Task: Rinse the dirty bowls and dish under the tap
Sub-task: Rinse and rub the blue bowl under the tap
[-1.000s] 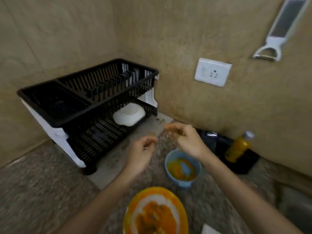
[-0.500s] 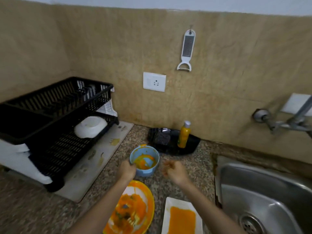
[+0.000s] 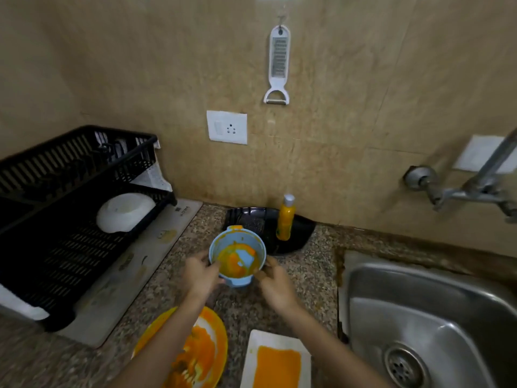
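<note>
Holding the blue bowl (image 3: 237, 259) from both sides: left grip (image 3: 200, 277) curled round its left wall, thumb at the rim; right grip (image 3: 275, 284) closed against its right wall, fingers bent at the rim. Both grips narrow, each on the bowl. Some motion blur on the fingers.

Bowl upright, mouth to camera. Inside smeared with orange residue, a patch of blue base showing through. Small lug on the far rim, another on the near side between the two wrists. Cannot tell whether the base rests on the counter (image 3: 305, 278) or is just clear of it.

Near edge of view, under the left forearm: orange-rimmed bowl (image 3: 211, 340), heavily soiled orange. Just to its right, a white rectangular dish (image 3: 277, 359) with an orange layer across its floor. The two lie apart from each other and from the blue bowl.

Behind the blue bowl, a black tray (image 3: 300, 233) against the wall, yellow bottle (image 3: 285, 219) standing upright on it.

Right: steel sink (image 3: 419, 298), drain visible, wall tap (image 3: 472, 189) above it.

Left: black dish rack (image 3: 70, 233) on a pale mat (image 3: 134, 275), one white bowl (image 3: 126, 211) upturned on the lower tier.

Wall: socket (image 3: 227, 127); white grater (image 3: 278, 65) hanging on a hook.
</note>
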